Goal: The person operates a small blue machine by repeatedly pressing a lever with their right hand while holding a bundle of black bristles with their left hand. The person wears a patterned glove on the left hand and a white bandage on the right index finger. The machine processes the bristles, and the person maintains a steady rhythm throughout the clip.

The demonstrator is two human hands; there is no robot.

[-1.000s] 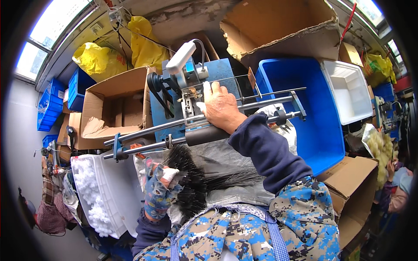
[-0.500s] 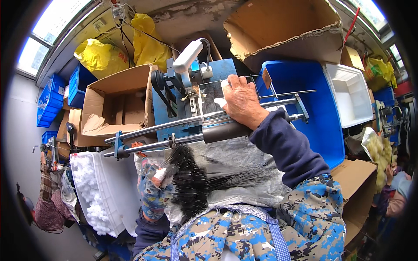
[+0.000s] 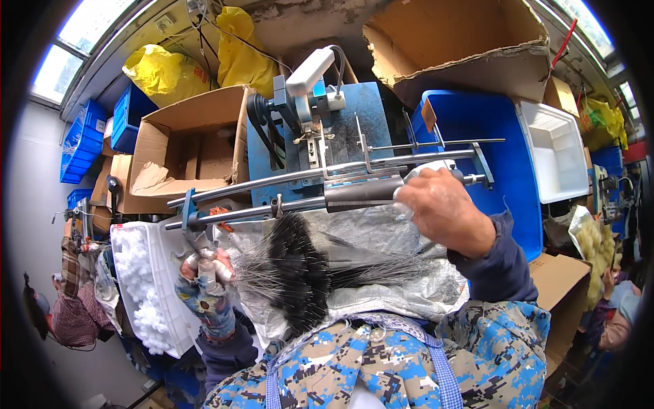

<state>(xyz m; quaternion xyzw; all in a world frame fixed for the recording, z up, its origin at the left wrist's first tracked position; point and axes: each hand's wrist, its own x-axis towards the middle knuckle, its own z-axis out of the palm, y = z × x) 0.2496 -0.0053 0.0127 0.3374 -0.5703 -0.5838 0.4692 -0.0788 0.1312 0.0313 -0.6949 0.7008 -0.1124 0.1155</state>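
Note:
My left hand (image 3: 206,266), its fingers wrapped in white, is closed near the left end of the metal rods (image 3: 300,204). What its fingertips hold, if anything, I cannot make out. Beside it, a bundle of thin wires with black bristles (image 3: 296,273) lies across a grey-white plastic sheet (image 3: 381,238) over my lap. My right hand (image 3: 443,208) is curled, slightly blurred, at the right end of the dark grey sleeve (image 3: 364,193) on the front rod; its fingertips are hidden. Behind the rods stands a blue machine (image 3: 368,112) with a metal guide and a white lamp-like arm (image 3: 310,71).
A white crate (image 3: 176,300) of fluffy white pieces stands at left. An open cardboard box (image 3: 153,146) is behind it; a blue bin (image 3: 521,198) and a white tray (image 3: 562,163) stand right. Another large carton (image 3: 470,65) is at the back. Other people sit at both edges.
My right hand has come off the machine plate and moved right and nearer, to the end of the sleeve. My left hand has moved left and up from the bristles. The view has shifted slightly.

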